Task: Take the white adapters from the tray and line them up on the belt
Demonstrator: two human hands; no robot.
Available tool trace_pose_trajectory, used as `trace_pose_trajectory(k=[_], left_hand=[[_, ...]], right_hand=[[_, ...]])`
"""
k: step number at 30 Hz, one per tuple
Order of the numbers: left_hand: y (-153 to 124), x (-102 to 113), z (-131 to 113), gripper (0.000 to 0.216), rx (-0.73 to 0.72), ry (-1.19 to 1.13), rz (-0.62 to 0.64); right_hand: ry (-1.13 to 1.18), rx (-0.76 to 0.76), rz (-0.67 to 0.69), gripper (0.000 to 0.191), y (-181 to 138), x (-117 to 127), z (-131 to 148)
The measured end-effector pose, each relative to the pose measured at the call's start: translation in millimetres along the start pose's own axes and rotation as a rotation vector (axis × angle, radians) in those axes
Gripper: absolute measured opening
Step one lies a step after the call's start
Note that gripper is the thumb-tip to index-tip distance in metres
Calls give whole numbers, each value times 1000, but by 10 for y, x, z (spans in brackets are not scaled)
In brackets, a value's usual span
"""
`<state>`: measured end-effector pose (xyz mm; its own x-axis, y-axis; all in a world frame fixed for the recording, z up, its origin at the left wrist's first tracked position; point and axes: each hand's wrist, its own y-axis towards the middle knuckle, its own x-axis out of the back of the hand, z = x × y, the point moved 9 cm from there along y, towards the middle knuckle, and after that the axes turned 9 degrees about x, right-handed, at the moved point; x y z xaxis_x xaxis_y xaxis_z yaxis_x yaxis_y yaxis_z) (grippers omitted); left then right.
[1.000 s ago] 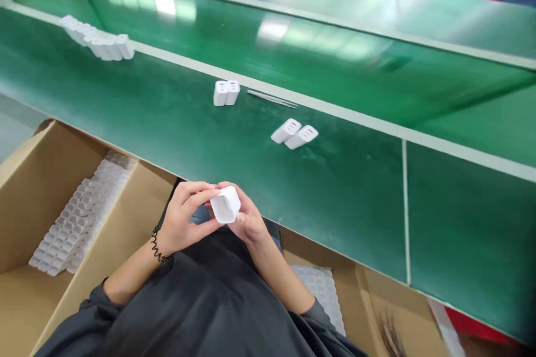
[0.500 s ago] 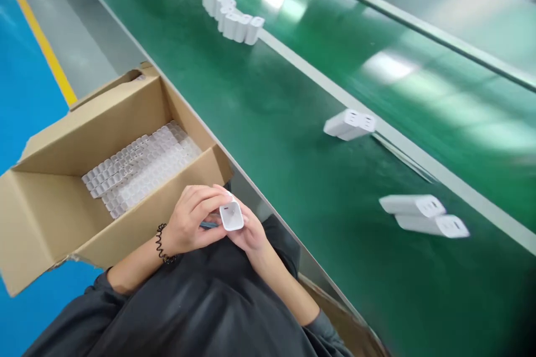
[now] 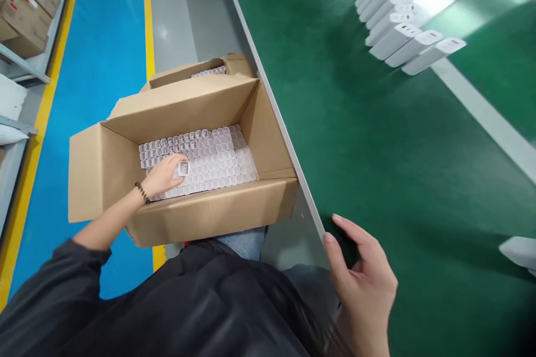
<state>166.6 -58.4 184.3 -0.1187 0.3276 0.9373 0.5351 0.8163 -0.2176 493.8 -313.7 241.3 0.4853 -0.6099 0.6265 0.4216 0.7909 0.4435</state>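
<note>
My left hand [image 3: 164,172] is inside the cardboard box, its fingers closed round a white charger housing [image 3: 183,168] with rounded corners. That housing sits above tight rows of similar white housings [image 3: 209,164], which stand on end in the box. At the edge of the green worktop, my right hand [image 3: 364,276] is held with thumb and index finger apart, and no object shows in it. Its other fingers are curled and partly hidden.
The cardboard box [image 3: 218,212] stands against the worktop [image 3: 293,66], with another box [image 3: 167,79] behind it. Several white chargers [image 3: 397,27] stand in a row across the worktop, and a blurred white one [image 3: 519,251] lies at the right edge. Shelved cartons [image 3: 25,16] are at far left.
My hands have separated. The left has gone into the box with a white charger housing; the right has moved to the worktop edge and opened. The view has swung left.
</note>
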Motion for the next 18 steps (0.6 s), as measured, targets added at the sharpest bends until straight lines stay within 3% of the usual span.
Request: trace_pose_trajectory(k=[4, 8, 13, 18], left_hand=[[710, -524, 420, 40, 12, 96, 151], [1087, -867, 600, 38, 60, 191, 152], [1213, -945, 800, 38, 131, 255, 81], [1301, -839, 736, 42, 102, 236, -83]], right_hand=[[-24, 78, 5, 30, 36, -53, 79], [-38, 98, 11, 28, 19, -86, 80], [-77, 94, 15, 28, 59, -84, 90], [-46, 41, 25, 23, 122, -97, 151]])
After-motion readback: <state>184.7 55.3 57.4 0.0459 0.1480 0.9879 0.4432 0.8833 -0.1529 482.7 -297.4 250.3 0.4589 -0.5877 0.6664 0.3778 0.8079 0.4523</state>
